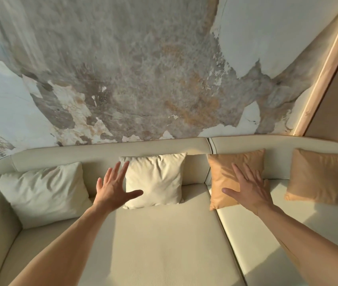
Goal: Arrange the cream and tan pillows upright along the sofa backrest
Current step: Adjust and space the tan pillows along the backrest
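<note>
Several pillows lean upright against the cream sofa backrest. A large cream pillow sits at the left and a smaller cream pillow in the middle. A tan pillow stands right of the backrest seam, and a second tan pillow is at the far right. My left hand hovers open, fingers spread, at the left edge of the middle cream pillow. Also open and spread, my right hand is in front of the first tan pillow and covers its lower right part. Neither hand grips anything.
The sofa seat stretches below my forearms, split by a seam at the right. A marble-patterned wall rises behind the backrest. A wooden trim strip runs diagonally at the upper right.
</note>
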`<action>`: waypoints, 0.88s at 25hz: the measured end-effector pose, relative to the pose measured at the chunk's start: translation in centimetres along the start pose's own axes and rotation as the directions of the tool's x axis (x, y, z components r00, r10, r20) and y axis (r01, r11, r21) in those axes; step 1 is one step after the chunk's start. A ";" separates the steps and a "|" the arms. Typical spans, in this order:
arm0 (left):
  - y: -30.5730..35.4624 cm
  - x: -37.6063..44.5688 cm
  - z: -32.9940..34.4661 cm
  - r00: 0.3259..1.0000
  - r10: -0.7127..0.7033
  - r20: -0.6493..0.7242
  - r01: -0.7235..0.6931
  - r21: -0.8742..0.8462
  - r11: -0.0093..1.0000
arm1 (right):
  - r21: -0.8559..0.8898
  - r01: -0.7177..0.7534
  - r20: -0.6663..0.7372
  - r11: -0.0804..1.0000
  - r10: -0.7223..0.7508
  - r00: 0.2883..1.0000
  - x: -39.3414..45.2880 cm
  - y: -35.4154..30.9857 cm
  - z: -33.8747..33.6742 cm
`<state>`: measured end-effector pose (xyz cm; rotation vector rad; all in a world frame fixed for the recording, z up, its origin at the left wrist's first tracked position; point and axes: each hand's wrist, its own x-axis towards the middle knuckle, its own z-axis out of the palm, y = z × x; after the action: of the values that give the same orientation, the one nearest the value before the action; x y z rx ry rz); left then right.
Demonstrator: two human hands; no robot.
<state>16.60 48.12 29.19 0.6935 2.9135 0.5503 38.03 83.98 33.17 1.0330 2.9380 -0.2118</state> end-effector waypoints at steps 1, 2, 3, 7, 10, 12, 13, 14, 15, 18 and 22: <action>0.5 -0.1 0.0 1.000 0.017 -0.003 -0.017 0.004 1.000 | -0.004 -0.017 -0.005 1.000 0.017 1.000 -0.2 0.7 -0.4; 0.9 0.0 0.0 0.999 0.032 -0.007 -0.032 0.006 0.999 | 0.000 -0.034 -0.010 0.999 0.034 0.999 -0.3 1.4 -0.6; 1.5 0.1 0.1 0.999 0.041 -0.010 -0.041 0.007 0.999 | 0.008 -0.047 -0.012 0.999 0.047 0.999 -0.2 2.2 -0.8; 5.6 0.7 0.9 0.998 0.064 -0.003 -0.064 -0.003 0.998 | 0.021 -0.045 -0.035 0.999 0.046 0.998 0.4 5.8 -1.0; 10.3 1.0 2.6 0.997 0.074 -0.003 -0.074 -0.009 0.997 | 0.030 -0.025 -0.057 0.999 0.026 0.998 1.5 9.7 -1.5; 14.2 0.9 4.3 0.997 0.078 0.002 -0.078 -0.005 0.997 | 0.028 -0.011 -0.062 1.000 0.012 0.998 2.5 13.5 -1.9; 16.2 0.8 5.1 0.997 0.082 0.007 -0.082 0.006 0.997 | 0.019 -0.007 -0.061 1.000 0.008 0.998 3.0 15.6 -2.2; 18.4 0.7 6.1 0.996 0.088 0.013 -0.088 0.018 0.996 | 0.008 -0.004 -0.056 1.000 0.005 0.998 3.5 18.0 -2.4; 20.5 0.4 7.0 0.995 0.093 0.017 -0.094 0.025 0.995 | -0.007 -0.002 -0.049 1.000 0.002 0.999 3.9 20.5 -2.6; 26.5 -0.3 9.5 0.997 0.069 0.019 -0.069 -0.004 0.998 | -0.036 -0.019 -0.011 0.999 0.018 1.000 4.7 28.2 -3.1; 32.7 -0.9 12.6 0.998 0.049 0.048 -0.047 -0.043 0.998 | -0.045 -0.053 0.041 0.998 0.055 0.998 4.8 36.2 -2.6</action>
<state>33.29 78.96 29.51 0.7618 2.8387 0.5887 56.96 115.19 31.04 1.0864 2.8598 -0.1649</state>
